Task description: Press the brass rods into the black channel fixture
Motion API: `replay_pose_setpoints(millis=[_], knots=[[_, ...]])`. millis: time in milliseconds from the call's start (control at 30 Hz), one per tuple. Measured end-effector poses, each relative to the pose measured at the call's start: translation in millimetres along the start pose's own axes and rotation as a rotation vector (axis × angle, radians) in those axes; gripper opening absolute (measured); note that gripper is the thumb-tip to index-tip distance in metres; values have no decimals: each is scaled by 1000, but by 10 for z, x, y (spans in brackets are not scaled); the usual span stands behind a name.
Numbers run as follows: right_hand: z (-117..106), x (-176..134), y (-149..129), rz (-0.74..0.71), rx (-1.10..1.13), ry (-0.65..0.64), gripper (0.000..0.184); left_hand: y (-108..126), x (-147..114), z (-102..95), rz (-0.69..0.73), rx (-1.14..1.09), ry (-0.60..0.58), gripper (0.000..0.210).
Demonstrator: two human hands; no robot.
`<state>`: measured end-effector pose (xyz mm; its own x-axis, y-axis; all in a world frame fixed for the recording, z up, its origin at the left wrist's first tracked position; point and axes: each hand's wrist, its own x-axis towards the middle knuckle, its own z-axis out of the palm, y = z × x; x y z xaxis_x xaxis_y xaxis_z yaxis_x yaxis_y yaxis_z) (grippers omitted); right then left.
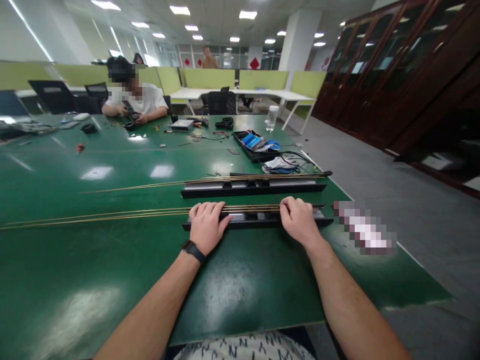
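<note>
A long black trough with a grey inside lies in front of me. Several thin gold-coloured rods run along it and reach far out past its left end. Over the trough's left part, my left hand curls its fingers across the rods, thumb held to the side; a dark watch is on that wrist. My right hand is closed on the rods near the trough's right part, its fingertips partly hidden. Just behind lies a second black trough, with more gold-coloured rods along its top.
Behind the troughs sit a black tray of blue items, grey-white gloves and black cables. A clear bottle stands farther back. Across the green table, a person handles a dark device. The table's right edge is near a blurred-out item.
</note>
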<state>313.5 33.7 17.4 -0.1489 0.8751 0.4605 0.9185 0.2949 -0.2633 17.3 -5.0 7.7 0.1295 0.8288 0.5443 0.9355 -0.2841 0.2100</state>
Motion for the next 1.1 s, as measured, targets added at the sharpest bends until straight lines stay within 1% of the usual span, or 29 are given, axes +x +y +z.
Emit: replay_pose_setpoints(millis=[100,267,400,467,600,667,833,933,1100], knots=[[4,-4,-15,1,11,-14,22,12,3,-7,2,3,7,37],[50,-19,-33,18,86,21,21,19,8,-3,4,0,10,37],[74,-28,-27,-6,140,36,23,13,9,2,3,1,7,36],[65,-22,-14,-7,130,44,23,8,9,3,3,3,7,36],[45,-8,0,36,56,44,19,2,7,3,11,2,16,36],[55,-11,-11,41,67,43,19,4,7,5,12,7,17,37],[103,-30,-57,7,114,68,22,1,9,23,7,7,20,37],[95,-28,-56,-13,109,69,22,-7,9,31,11,4,29,37],[74,-14,-26,48,63,70,20,-15,9,25,21,6,26,37]])
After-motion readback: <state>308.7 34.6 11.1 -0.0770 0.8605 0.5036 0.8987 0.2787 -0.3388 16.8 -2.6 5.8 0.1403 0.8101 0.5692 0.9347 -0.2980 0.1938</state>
